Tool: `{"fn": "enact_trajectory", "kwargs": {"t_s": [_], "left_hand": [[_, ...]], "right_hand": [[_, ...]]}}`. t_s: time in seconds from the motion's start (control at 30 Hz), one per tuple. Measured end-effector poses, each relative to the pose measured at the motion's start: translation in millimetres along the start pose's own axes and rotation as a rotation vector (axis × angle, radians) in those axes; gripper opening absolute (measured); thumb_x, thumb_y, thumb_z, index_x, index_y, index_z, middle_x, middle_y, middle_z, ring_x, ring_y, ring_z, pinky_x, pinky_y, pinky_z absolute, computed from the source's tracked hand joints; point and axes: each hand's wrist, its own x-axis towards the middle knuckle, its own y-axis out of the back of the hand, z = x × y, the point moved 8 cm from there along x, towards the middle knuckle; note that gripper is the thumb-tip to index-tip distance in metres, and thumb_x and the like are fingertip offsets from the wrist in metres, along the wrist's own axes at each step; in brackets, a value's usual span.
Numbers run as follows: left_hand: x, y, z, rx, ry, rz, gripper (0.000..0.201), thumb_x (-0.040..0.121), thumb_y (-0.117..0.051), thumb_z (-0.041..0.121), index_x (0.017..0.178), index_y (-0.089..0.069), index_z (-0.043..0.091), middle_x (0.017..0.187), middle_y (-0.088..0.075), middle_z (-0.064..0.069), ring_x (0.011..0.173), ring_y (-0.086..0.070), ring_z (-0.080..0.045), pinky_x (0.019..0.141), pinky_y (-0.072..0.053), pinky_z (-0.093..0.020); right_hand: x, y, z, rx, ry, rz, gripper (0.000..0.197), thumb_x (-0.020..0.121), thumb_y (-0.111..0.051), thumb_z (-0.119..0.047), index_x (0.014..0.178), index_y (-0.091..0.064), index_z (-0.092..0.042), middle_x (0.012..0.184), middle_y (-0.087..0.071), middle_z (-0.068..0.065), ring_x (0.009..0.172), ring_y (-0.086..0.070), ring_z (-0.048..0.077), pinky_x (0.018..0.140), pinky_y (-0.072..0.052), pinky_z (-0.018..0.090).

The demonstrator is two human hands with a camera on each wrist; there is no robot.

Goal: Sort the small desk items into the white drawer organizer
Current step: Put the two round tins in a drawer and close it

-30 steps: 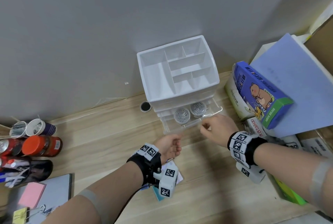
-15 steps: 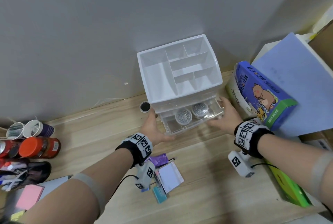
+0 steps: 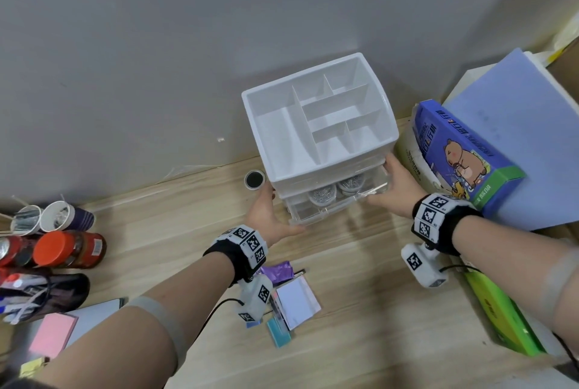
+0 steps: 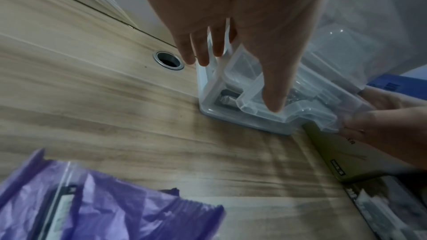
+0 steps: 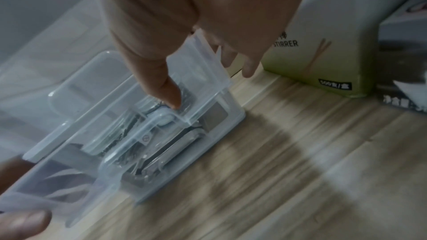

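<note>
The white drawer organizer (image 3: 316,174) stands against the wall, its top compartments bare. Its clear upper drawer (image 3: 332,207) sticks out a little and holds two round tubs of metal clips (image 3: 322,196). My left hand (image 3: 269,216) lies along the organizer's left side, fingers straight, with the thumb (image 4: 275,88) pressing the drawer front (image 4: 305,109). My right hand (image 3: 394,188) mirrors it on the right side, thumb (image 5: 166,87) flat on the clear drawer (image 5: 129,116). Neither hand holds a loose item.
A cable hole (image 3: 254,179) sits left of the organizer. A blue box (image 3: 463,153) and a stirrer box (image 5: 323,43) crowd its right. A purple bag (image 3: 279,272), a notepad (image 3: 297,301), jars (image 3: 69,249), paper cups (image 3: 59,218) and pink sticky notes (image 3: 53,335) lie nearer me.
Both hands moved from the front of the drawer to the organizer's two sides. The clear drawer has slid further in.
</note>
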Motion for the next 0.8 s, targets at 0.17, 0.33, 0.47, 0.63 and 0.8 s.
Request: {"fn": "enact_trajectory", "kwargs": {"t_s": [0.17,0.33,0.47,0.63,0.8], "left_hand": [[8.3,9.7,-2.6,-0.057,0.077,0.081,0.061,0.067,-0.086,0.041,0.118,-0.061,0.020,0.109,-0.065,0.011,0.105,-0.062,-0.011,0.093,-0.052,-0.032],[13.2,10.5,-12.1,-0.042,0.116,0.073,0.059,0.056,-0.081,0.052,0.106,-0.071,0.023,0.098,-0.074,0.010,0.095,-0.069,-0.011,0.088,-0.058,-0.039],[5.1,11.5,-10.6,0.054,0.119,0.042,0.048,0.070,-0.085,0.034,0.103,-0.053,0.019,0.088,-0.058,0.010,0.082,-0.057,-0.009,0.074,-0.049,-0.028],[-29.7,13.4,-58.3,0.276,0.231,-0.104,0.016,0.074,-0.066,0.022,0.083,-0.052,0.018,0.080,-0.060,0.001,0.070,-0.055,-0.016,0.056,-0.042,-0.030],[-86.8,-12.3,-83.6,0.424,-0.019,-0.461,0.017,0.070,-0.061,0.024,0.084,-0.071,0.024,0.073,-0.060,0.009,0.071,-0.061,-0.018,0.068,-0.052,-0.032]], "right_hand": [[0.2,15.2,-5.6,-0.100,-0.062,0.151,0.072,0.066,-0.093,-0.025,0.125,-0.052,-0.020,0.112,-0.061,-0.009,0.103,-0.057,0.011,0.092,-0.044,0.033],[-7.6,20.4,-7.3,-0.158,-0.098,0.207,0.067,0.067,-0.092,-0.025,0.122,-0.055,-0.018,0.108,-0.059,-0.009,0.102,-0.054,0.013,0.091,-0.045,0.033],[-17.0,10.5,8.1,-0.181,-0.176,0.230,0.064,0.072,-0.088,-0.032,0.118,-0.047,-0.013,0.106,-0.058,-0.001,0.095,-0.057,0.019,0.085,-0.047,0.034],[-53.9,-58.0,28.7,-0.484,-0.177,-0.146,0.018,0.081,-0.070,-0.018,0.082,-0.055,-0.026,0.086,-0.066,-0.001,0.082,-0.066,0.025,0.077,-0.055,0.038],[-115.0,-178.9,-8.3,-0.648,0.243,-0.599,0.017,0.084,-0.064,-0.028,0.098,-0.071,-0.022,0.100,-0.072,-0.003,0.093,-0.065,0.019,0.081,-0.051,0.030]]}}
